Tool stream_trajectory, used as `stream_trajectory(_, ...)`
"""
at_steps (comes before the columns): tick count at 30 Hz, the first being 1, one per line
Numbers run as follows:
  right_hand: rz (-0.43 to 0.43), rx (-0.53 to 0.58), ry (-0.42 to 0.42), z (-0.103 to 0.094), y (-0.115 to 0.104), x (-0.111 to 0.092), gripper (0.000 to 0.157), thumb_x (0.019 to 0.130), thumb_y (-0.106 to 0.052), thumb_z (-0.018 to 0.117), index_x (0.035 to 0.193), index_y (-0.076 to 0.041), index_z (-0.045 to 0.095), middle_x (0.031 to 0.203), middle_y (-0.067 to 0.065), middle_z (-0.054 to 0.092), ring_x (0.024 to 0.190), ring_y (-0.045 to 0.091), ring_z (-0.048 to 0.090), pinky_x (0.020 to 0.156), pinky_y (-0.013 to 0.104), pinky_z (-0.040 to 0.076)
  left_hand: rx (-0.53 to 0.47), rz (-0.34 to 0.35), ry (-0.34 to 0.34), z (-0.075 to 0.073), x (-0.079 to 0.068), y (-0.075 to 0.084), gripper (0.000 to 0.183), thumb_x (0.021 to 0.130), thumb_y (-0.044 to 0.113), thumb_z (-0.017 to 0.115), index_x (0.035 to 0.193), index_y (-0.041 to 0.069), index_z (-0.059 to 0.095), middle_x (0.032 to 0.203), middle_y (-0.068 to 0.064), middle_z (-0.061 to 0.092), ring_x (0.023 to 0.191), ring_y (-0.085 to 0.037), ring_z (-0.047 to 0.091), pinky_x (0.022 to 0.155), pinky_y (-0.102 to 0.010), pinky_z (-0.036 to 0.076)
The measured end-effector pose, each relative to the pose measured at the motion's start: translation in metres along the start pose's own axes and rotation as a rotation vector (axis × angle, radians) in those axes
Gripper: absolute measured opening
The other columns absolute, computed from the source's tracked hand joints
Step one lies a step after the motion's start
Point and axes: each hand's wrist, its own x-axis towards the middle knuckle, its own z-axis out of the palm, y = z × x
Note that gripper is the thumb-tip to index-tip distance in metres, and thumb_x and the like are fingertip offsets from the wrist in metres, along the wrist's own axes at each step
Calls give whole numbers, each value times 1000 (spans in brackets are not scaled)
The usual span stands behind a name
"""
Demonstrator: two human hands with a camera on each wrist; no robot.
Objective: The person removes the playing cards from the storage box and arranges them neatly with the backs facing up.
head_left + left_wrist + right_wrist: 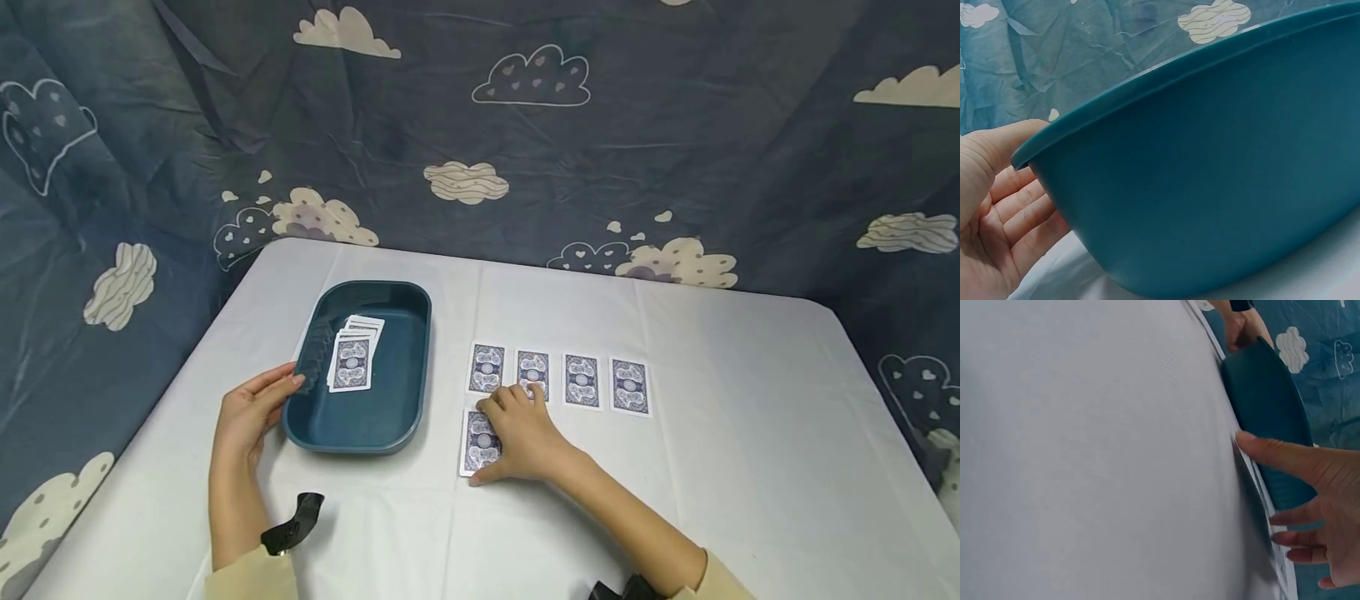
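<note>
My left hand (255,412) grips the near-left rim of a teal plastic tub (408,417), thumb on top and fingers against the outer wall. The left wrist view shows this thumb (1016,137) over the lip. Inside the tub lies a loose, overlapping pile of face-down playing cards (351,364). My right hand (525,437) holds a blue-backed playing card (477,442) by its ends, thumb at the near edge and fingertips at the far one. The palm covers part of its right side. In the right wrist view, the right thumb (1272,453) and fingers are spread apart.
Beyond the right hand, several face-down cards form a row; the rightmost card (630,387) is fully visible. A white cloth (750,467) covers the table. A dark cloud-patterned curtain (525,150) hangs behind. Each wrist wears a black mount, the left mount (295,523) near the sleeve.
</note>
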Motion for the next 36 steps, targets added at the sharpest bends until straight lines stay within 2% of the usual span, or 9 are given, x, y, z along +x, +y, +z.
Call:
stream_trajectory(12,0,-21,59,11,-6,-4,94,49,-63,80,119,-5,54,105,7,49,101,28,45,97,59,22,-13,10,-5,-1,-1,1,31,73,23,80,101,17,71,83,14,69,77,-1,64,62,-16,49)
stream_trajectory(16,2,-14,68,9,-6,-3,95,49,-65,78,121,-7,53,107,8,49,102,28,46,98,59,21,-14,8,-3,-1,0,1,30,73,23,80,101,18,70,83,14,69,77,-1,64,61,-16,49)
stream_trajectory(20,4,-10,112,3,-4,1,95,51,-68,76,123,-10,53,111,8,50,106,28,46,100,57,22,-7,4,2,-1,0,1,31,72,23,80,101,18,70,82,15,69,76,1,64,61,-16,49)
stream_trajectory(24,-14,-3,192,-5,-6,12,85,55,-68,74,121,-17,55,111,5,51,104,25,47,95,50,31,14,15,6,-1,2,0,34,73,24,79,106,17,69,83,16,68,78,1,63,63,-16,49)
stream_trajectory(27,-53,23,254,-13,-11,22,73,58,-65,74,116,-23,59,106,1,52,97,20,49,84,40,39,38,23,25,-1,3,-1,34,74,24,78,106,17,69,84,17,68,79,1,63,63,-16,49)
stream_trajectory(31,-120,47,317,-27,-26,35,62,62,-62,74,111,-26,63,101,-3,53,88,14,50,72,31,41,39,19,26,-1,4,-1,33,75,24,78,106,17,69,84,16,68,79,1,63,63,-16,49)
stream_trajectory(36,-190,15,301,-36,-52,60,66,64,-66,69,116,-26,60,106,-2,53,89,13,49,72,30,41,18,2,1,-2,3,0,40,74,24,79,111,13,67,84,16,68,79,1,63,63,-16,49)
